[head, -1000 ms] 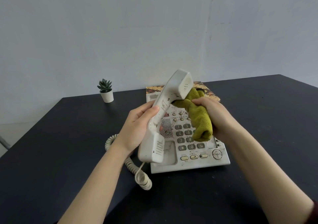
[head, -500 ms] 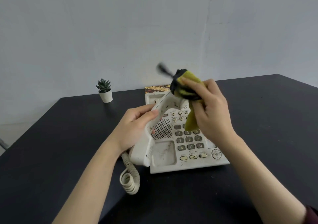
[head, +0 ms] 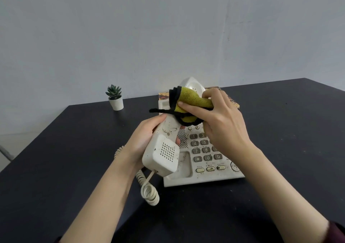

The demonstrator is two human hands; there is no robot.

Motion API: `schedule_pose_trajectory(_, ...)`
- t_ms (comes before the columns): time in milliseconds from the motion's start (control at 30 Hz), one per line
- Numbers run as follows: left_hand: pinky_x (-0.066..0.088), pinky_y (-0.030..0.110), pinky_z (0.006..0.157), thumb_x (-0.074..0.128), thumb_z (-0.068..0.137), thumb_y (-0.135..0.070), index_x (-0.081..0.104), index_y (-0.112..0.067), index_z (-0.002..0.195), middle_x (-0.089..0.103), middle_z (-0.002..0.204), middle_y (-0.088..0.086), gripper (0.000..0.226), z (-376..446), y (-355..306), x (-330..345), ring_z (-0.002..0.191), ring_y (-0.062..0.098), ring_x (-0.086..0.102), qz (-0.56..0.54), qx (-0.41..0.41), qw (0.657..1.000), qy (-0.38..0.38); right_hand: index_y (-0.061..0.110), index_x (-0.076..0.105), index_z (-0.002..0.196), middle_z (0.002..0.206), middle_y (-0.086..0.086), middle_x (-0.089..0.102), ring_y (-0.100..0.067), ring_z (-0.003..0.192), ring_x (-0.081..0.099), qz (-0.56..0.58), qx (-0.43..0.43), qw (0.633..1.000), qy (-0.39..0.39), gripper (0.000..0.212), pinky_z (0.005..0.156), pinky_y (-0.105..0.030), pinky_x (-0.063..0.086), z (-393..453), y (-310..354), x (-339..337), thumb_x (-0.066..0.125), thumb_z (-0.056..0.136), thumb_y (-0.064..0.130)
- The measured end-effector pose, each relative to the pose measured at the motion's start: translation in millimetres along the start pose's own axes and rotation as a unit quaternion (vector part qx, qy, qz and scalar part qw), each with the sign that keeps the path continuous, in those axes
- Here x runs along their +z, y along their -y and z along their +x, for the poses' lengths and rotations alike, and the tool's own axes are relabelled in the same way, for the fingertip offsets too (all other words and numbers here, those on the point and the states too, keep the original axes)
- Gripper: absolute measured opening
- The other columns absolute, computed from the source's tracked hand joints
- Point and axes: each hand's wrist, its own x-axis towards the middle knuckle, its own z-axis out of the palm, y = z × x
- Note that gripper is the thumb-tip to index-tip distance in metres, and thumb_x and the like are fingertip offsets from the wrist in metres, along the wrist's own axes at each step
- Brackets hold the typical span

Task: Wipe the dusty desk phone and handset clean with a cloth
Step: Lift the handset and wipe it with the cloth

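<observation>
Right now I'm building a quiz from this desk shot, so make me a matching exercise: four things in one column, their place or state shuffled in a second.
Things
1. handset
2. cloth
3. plant
4. phone

States
A. standing in a white pot near the wall
B. gripped in the left hand, lifted off its cradle
C. flat on the table, keypad up
D. pinched in the right hand against the handset

Pairs: 1-B, 2-D, 3-A, 4-C

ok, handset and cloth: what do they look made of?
Handset: looks like hard moulded plastic, off-white, matte, with punched speaker holes and brown grime specks. Cloth: likely microfibre or terry, a fuzzy yellow-green pile with black stitched edging, bunched in the right hand. Left hand grips the handset.
</observation>
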Motion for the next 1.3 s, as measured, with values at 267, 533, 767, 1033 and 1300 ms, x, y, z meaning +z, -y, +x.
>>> schedule_pose_trajectory(267, 0.050, 0.037, 0.070, 0.043, 0.095, -0.035, 0.061, 0.000, 0.118, 0.059, 0.107, 0.025, 0.046, 2, 3, -3, 0.084, 0.029, 0.058, -0.018, 0.032, 0.999, -0.012, 0.025, 0.071, 0.108, 0.095, -0.010, 0.055, -0.030, 0.085, 0.056, 0.019, 0.030, 0.999, 0.021, 0.049, 0.050, -0.025, 0.032, -3, -2, 1, 0.036, 0.078, 0.011)
schedule_pose_trajectory(533, 0.053, 0.033, 0.058, 0.034, 0.100, -0.030, 0.062, 0.001, 0.114, 0.067, 0.106, 0.017, 0.044, 3, 3, -5, 0.073, 0.021, 0.060, 0.002, 0.056, 0.998, -0.005, 0.021, 0.063, 0.120, 0.100, -0.004, 0.048, -0.016, 0.080, 0.048, 0.126, 0.130, 0.980, -0.076, 0.047, 0.053, -0.036, 0.048, -4, -10, -9, 0.038, 0.082, 0.010)
schedule_pose_trajectory(767, 0.053, 0.035, 0.065, 0.041, 0.100, -0.022, 0.064, -0.001, 0.102, 0.067, 0.088, 0.015, 0.032, 4, 13, 11, 0.075, 0.024, 0.063, 0.025, 0.062, 0.998, 0.010, 0.030, 0.058, 0.129, 0.100, -0.011, 0.052, -0.027, 0.084, 0.052, 0.066, -0.012, 0.998, 0.011, 0.057, 0.043, -0.033, 0.045, -2, 6, 2, 0.035, 0.082, 0.008)
schedule_pose_trajectory(1033, 0.051, 0.029, 0.048, 0.041, 0.098, -0.028, 0.062, 0.000, 0.104, 0.062, 0.080, 0.019, 0.035, 0, 0, -3, 0.059, 0.022, 0.062, -0.037, 0.044, 0.998, -0.011, 0.032, 0.064, 0.120, 0.102, -0.007, 0.053, -0.026, 0.089, 0.053, 0.064, 0.033, 0.997, 0.042, 0.055, 0.045, -0.026, 0.038, -7, -5, 7, 0.033, 0.080, 0.011)
schedule_pose_trajectory(1300, 0.052, 0.029, 0.051, 0.035, 0.100, -0.028, 0.060, 0.003, 0.116, 0.068, 0.098, 0.016, 0.043, -2, -3, -4, 0.064, 0.019, 0.059, 0.007, 0.045, 0.999, 0.017, 0.022, 0.052, 0.133, 0.102, -0.003, 0.057, -0.012, 0.089, 0.057, 0.301, 0.243, 0.915, -0.111, 0.045, 0.082, -0.022, 0.045, -3, -15, 0, 0.043, 0.095, 0.000)
